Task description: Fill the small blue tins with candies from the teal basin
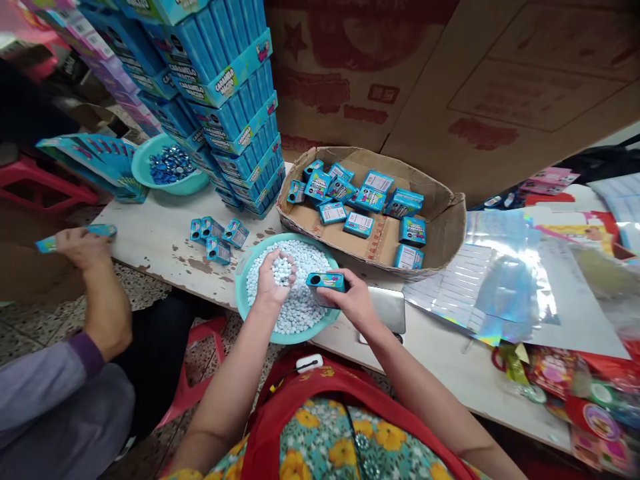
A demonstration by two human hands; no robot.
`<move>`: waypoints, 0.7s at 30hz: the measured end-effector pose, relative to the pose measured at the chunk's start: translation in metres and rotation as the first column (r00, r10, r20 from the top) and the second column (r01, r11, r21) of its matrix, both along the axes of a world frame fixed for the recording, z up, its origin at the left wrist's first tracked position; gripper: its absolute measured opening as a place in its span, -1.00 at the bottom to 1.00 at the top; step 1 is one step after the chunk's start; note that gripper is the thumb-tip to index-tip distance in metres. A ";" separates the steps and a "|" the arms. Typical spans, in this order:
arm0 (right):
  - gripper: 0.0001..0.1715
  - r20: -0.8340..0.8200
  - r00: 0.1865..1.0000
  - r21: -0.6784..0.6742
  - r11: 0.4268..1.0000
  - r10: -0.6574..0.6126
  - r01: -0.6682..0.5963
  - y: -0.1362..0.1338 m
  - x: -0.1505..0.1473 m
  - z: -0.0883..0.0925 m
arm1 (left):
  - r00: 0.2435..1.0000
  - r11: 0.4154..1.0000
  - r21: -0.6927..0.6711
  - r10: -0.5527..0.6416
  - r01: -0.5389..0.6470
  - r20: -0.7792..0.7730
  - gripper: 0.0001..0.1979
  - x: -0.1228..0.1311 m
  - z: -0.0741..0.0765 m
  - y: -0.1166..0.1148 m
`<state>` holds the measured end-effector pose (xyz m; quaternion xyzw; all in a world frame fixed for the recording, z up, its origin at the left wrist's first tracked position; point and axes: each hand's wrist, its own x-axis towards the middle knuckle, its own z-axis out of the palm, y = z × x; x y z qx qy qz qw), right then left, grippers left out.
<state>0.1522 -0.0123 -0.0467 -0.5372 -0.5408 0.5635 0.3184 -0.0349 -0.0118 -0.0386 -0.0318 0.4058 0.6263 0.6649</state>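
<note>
My left hand [274, 280] is cupped, palm up, around a heap of small pale candies [283, 269] above a turquoise basin [243, 301]. More of the same pale candies [300, 322] fill that basin. In my right hand [357, 299] is a small blue candy box [325, 281], gripped between thumb and fingers over the basin's right side. Whether the box's end is open I cannot tell. Just behind the basin, a cut-down cardboard carton [440, 247] holds several blue boxes [359, 225] lying at various angles. Several more small boxes [219, 250] sit on the table left of the basin.
Tall stacks of blue display cartons [235, 87] rise at the back left, beside a bowl of shiny blue pieces [173, 163]. At the left, a co-worker's hand [83, 247] holds a flat blue carton. Right of me lie a silver phone-like object [387, 310], iridescent sheets [505, 267] and colourful packets [555, 370].
</note>
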 end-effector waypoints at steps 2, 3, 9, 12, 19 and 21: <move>-0.52 0.162 0.984 0.201 0.974 0.070 -0.102 0.000 -0.011 0.007 | 0.994 0.994 0.072 0.088 -0.083 -0.066 -0.77 0.009 0.017 0.001; -0.56 0.218 0.972 0.274 0.951 0.087 -0.146 -0.001 -0.016 0.009 | 0.984 0.986 0.108 0.139 -0.127 -0.111 -0.77 0.013 0.022 0.001; -0.64 0.363 0.927 0.443 0.857 0.096 -0.262 -0.002 -0.036 0.013 | 0.906 0.964 0.169 0.252 -0.205 -0.339 -0.72 0.020 0.022 0.004; -0.62 0.408 0.906 0.446 0.841 0.114 -0.307 -0.002 -0.038 0.013 | 0.870 0.961 0.191 0.264 -0.200 -0.417 -0.73 0.018 0.018 0.005; -0.62 0.430 0.896 0.397 0.866 0.115 -0.302 0.005 -0.042 0.014 | 0.841 0.957 0.239 0.265 -0.167 -0.473 -0.78 0.018 0.018 0.012; -0.62 0.416 0.901 0.394 0.870 0.120 -0.298 0.008 -0.043 0.015 | 0.848 0.958 0.229 0.265 -0.175 -0.459 -0.77 0.017 0.018 0.014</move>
